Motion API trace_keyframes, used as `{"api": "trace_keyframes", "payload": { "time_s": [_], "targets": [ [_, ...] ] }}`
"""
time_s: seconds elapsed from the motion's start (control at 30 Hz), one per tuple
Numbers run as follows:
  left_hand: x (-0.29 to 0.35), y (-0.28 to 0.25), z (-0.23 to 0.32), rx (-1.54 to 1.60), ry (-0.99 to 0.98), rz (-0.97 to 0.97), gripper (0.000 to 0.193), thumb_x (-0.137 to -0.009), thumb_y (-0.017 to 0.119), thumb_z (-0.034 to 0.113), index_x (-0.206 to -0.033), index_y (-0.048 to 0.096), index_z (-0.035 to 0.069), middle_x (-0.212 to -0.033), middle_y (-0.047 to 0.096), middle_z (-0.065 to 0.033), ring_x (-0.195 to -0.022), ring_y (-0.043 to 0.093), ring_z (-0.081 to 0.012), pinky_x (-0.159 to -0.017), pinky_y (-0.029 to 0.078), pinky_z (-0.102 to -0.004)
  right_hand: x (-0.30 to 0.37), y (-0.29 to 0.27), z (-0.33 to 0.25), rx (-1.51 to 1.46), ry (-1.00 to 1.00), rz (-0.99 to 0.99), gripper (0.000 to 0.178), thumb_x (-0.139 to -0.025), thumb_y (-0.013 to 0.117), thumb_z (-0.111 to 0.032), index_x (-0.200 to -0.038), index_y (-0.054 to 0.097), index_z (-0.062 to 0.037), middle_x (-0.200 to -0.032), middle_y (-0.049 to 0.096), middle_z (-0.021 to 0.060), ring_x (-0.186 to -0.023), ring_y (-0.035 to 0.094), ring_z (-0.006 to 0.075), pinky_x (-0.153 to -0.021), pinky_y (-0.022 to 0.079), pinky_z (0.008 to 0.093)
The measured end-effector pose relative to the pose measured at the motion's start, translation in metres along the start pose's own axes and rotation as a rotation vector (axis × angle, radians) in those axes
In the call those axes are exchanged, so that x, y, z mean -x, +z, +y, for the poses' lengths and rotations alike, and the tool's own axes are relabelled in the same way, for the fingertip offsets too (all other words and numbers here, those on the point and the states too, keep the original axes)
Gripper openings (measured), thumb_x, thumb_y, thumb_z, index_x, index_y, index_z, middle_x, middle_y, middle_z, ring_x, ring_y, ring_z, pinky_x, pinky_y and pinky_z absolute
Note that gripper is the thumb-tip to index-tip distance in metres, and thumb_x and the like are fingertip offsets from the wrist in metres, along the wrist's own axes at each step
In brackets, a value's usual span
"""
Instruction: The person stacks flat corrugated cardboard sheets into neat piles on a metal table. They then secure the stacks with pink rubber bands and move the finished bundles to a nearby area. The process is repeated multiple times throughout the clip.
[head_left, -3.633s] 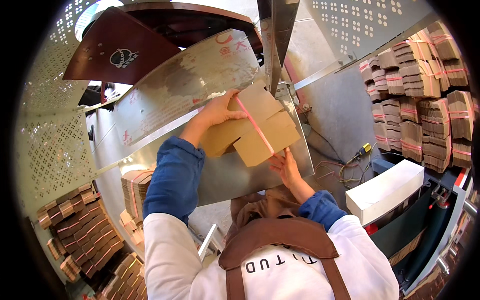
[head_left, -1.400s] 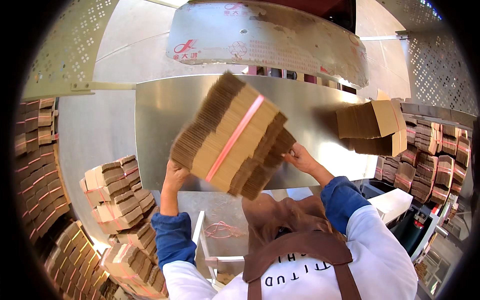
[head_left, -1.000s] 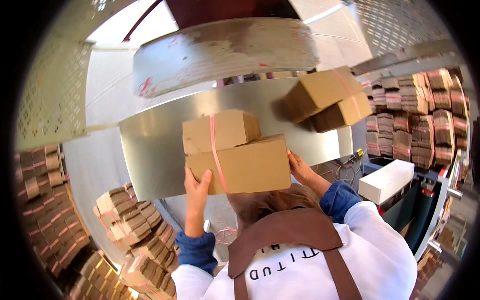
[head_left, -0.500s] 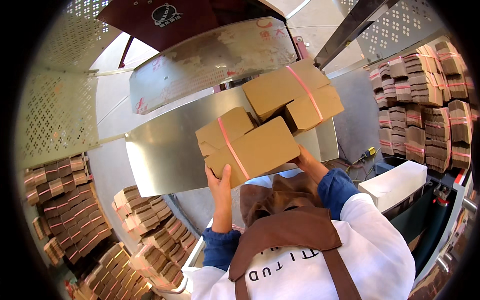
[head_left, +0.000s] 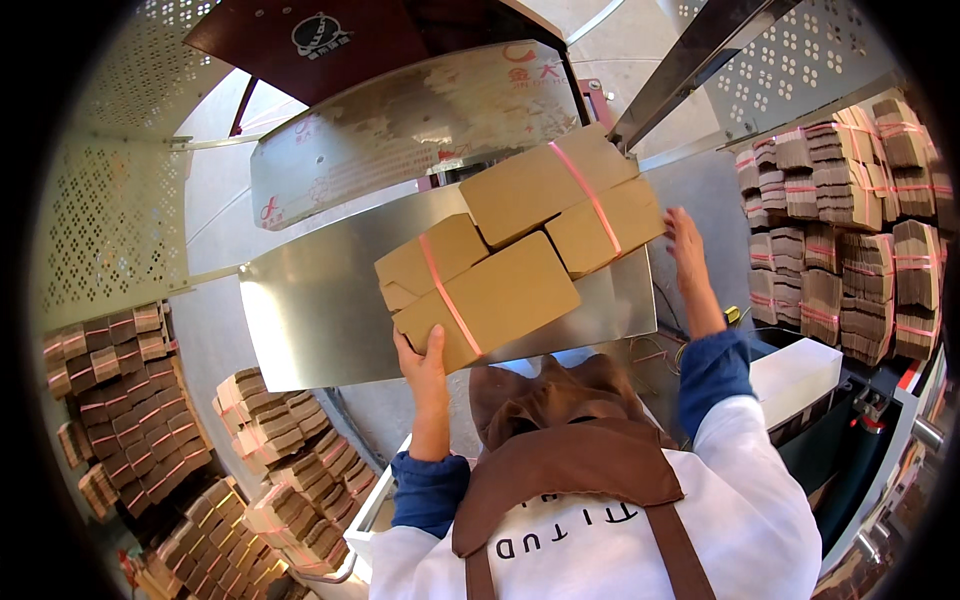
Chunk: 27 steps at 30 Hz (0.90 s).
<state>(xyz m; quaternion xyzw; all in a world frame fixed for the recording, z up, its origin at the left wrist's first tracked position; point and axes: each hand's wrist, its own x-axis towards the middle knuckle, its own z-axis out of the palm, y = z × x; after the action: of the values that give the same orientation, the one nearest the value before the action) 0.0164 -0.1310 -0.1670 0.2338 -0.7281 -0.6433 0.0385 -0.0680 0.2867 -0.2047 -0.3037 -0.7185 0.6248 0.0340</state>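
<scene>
Two strapped bundles of flat brown cardboard blanks lie side by side, slanting across a shiny metal table. The nearer cardboard bundle has a pink strap near its left end. My left hand grips its lower left corner, thumb on top, the other fingers partly hidden at the edge. Behind it and to the right, the farther cardboard bundle also carries a pink strap. At that bundle's right end is my right hand, its fingers stretched out; whether the fingertips touch the cardboard I cannot tell.
The metal table stands before a dark red machine with a worn sheet-metal panel. Perforated guards flank it. Stacks of strapped cardboard rise at right, with more stacks at lower left. A white block-shaped part sits at my right.
My right hand has left the nearer bundle and moved up and right to the farther bundle's end. The gap between the bundles has narrowed. My left hand keeps its grip.
</scene>
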Motion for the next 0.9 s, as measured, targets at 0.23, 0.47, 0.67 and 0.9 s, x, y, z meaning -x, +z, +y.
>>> {"api": "trace_keyframes", "payload": {
  "time_s": [0.23, 0.47, 0.67, 0.9],
  "targets": [
    [-0.005, 0.005, -0.001, 0.105, -0.136, -0.013, 0.070, -0.087, 0.071, 0.028, -0.140, 0.036, -0.001, -0.132, 0.049, -0.0136, -0.120, 0.048, -0.0223, -0.101, 0.038, -0.0338, -0.018, 0.017, -0.047, 0.228, 0.346, -0.559, 0.074, -0.086, 0.061, -0.058, -0.136, 0.049, -0.0045, -0.120, 0.060, 0.0095, -0.103, 0.056, 0.0215, -0.092, 0.042, 0.0326],
    [-0.020, 0.001, 0.004, -0.002, -0.110, -0.056, 0.070, -0.087, 0.071, 0.029, -0.139, 0.036, -0.003, -0.132, 0.050, -0.0141, -0.120, 0.048, -0.0224, -0.100, 0.039, -0.0334, -0.016, 0.003, -0.012, 0.073, 0.264, -0.631, 0.080, -0.083, 0.062, -0.062, -0.136, 0.047, -0.0039, -0.122, 0.058, 0.0074, -0.109, 0.051, 0.0173, -0.087, 0.039, 0.0307],
    [-0.028, -0.005, -0.014, -0.012, -0.016, -0.052, 0.067, -0.088, 0.069, 0.027, -0.139, 0.036, -0.002, -0.132, 0.050, -0.0149, -0.120, 0.048, -0.0228, -0.100, 0.039, -0.0333, 0.017, 0.013, -0.032, 0.069, 0.256, -0.545, 0.073, -0.085, 0.064, -0.055, -0.133, 0.049, -0.0017, -0.121, 0.058, 0.0066, -0.111, 0.051, 0.0170, -0.091, 0.039, 0.0297],
    [-0.108, -0.018, 0.005, -0.033, 0.043, -0.082, 0.067, -0.090, 0.066, 0.025, -0.142, 0.033, 0.000, -0.135, 0.047, -0.0128, -0.123, 0.045, -0.0225, -0.103, 0.037, -0.0340, -0.009, 0.089, -0.040, -0.167, 0.140, -0.467, 0.064, -0.088, 0.067, -0.044, -0.130, 0.050, 0.0001, -0.119, 0.059, 0.0078, -0.111, 0.052, 0.0166, -0.096, 0.039, 0.0299]
  ]
}}
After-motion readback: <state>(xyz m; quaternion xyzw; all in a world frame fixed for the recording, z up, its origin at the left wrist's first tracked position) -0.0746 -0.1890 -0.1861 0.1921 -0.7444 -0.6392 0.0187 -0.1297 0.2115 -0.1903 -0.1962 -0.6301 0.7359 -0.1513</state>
